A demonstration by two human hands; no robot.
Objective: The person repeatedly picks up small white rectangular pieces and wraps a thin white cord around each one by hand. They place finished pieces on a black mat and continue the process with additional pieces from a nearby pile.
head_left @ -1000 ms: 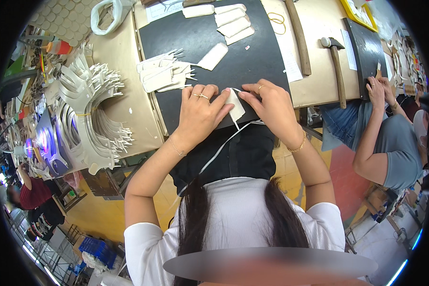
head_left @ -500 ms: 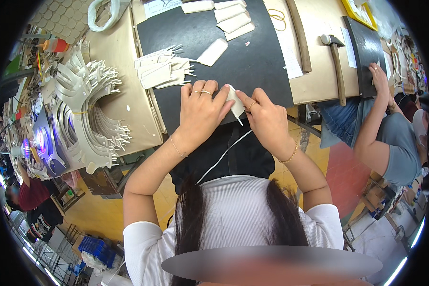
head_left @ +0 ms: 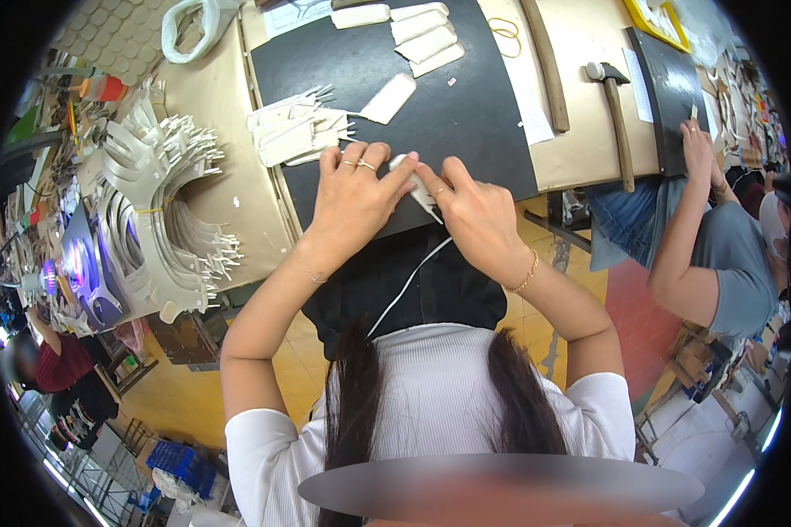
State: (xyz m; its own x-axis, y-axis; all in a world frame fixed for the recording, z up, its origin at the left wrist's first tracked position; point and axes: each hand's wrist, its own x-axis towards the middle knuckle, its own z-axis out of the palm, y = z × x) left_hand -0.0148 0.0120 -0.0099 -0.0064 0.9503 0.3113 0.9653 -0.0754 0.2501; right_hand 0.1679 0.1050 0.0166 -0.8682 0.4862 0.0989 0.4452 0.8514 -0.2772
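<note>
At the near edge of a black work mat (head_left: 466, 114), both of my hands pinch a small cream strap-shaped piece (head_left: 422, 195). My left hand (head_left: 351, 200) holds its upper left side between thumb and fingers. My right hand (head_left: 473, 220) presses its fingers on the right side, and the fingertips nearly meet at the top. Much of the piece is hidden under the fingers. Beyond my left hand lies a pile of cream pieces (head_left: 297, 132) with thin tails. One loose cream piece (head_left: 388, 98) lies beside it, and several overlapping pieces (head_left: 426, 39) rest farther back.
A tied bundle of curved cream pieces (head_left: 154, 202) covers the left of the table. On the right lie a hammer (head_left: 617, 114), a wooden bar (head_left: 549, 70) and rubber bands (head_left: 504, 33). A co-worker's hand (head_left: 698, 151) is at another black board (head_left: 672, 88).
Both hands have shifted slightly left with the cream piece, and my fingers now cover more of it. The co-worker's hand has moved a little. The piles look unchanged.
</note>
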